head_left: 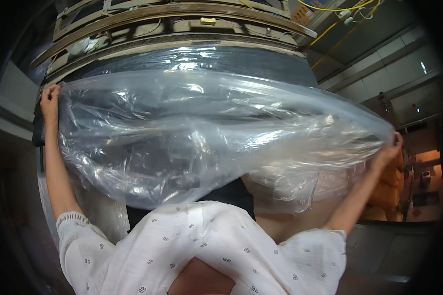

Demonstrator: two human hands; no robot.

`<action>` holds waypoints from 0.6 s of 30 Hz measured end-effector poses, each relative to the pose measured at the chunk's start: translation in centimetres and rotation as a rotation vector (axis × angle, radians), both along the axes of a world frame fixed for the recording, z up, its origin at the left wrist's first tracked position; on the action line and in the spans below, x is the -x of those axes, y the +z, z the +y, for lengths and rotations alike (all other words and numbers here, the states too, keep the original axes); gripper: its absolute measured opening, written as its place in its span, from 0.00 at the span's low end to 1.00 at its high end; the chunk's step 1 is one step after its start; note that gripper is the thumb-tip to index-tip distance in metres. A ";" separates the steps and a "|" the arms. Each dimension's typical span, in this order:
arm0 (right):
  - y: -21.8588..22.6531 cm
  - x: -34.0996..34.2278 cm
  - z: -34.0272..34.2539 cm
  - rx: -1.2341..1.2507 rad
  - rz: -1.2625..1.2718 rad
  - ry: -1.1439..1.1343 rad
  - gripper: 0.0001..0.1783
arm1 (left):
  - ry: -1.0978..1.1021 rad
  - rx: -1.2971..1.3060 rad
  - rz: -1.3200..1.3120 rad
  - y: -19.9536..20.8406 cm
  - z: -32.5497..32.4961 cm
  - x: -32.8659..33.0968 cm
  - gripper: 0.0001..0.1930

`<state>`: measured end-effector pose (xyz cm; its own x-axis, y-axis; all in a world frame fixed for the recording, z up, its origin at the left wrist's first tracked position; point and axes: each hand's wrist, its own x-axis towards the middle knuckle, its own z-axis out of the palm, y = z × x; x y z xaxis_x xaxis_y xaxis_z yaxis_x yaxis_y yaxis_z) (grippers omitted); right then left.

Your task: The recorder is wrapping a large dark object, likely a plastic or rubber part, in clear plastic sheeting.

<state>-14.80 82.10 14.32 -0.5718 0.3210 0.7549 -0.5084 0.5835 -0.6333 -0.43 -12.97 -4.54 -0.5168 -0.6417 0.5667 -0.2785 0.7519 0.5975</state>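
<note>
A large sheet of clear plastic film point(197, 128) stretches between my two hands, wrinkled and sagging toward my body. My left hand point(49, 98) is closed on its far left corner, the fingers pinched together. At the far right, my right hand point(393, 145) grips the opposite end, where the film gathers to a narrow point; this hand is slightly blurred. Both arms are spread wide. Beneath the film lies a dark work surface point(261, 61), with more shiny film on it toward the back. Whether the held film is a single sheet or a bag I cannot tell.
A machine frame with long rails point(172, 11) runs along the back, with a small yellow object point(207, 21) on it. Yellow cables point(330, 9) hang at the upper right. Orange-yellow sacks or bundles point(385, 189) stand beyond my right arm. More clear film point(106, 209) hangs at the near left.
</note>
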 end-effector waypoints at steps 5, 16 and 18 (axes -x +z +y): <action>10.6 7.0 13.5 -0.405 0.035 -0.378 0.17 | -0.134 -0.107 0.055 -1.2 1.2 3.1 0.16; -12.0 7.7 -16.3 -1.042 -0.495 0.207 0.31 | 0.160 0.097 -0.288 -1.8 -10.5 -11.9 0.17; -11.5 8.7 -18.4 -0.871 -0.375 0.339 0.21 | 0.156 0.085 -0.283 -2.3 -9.7 -11.8 0.17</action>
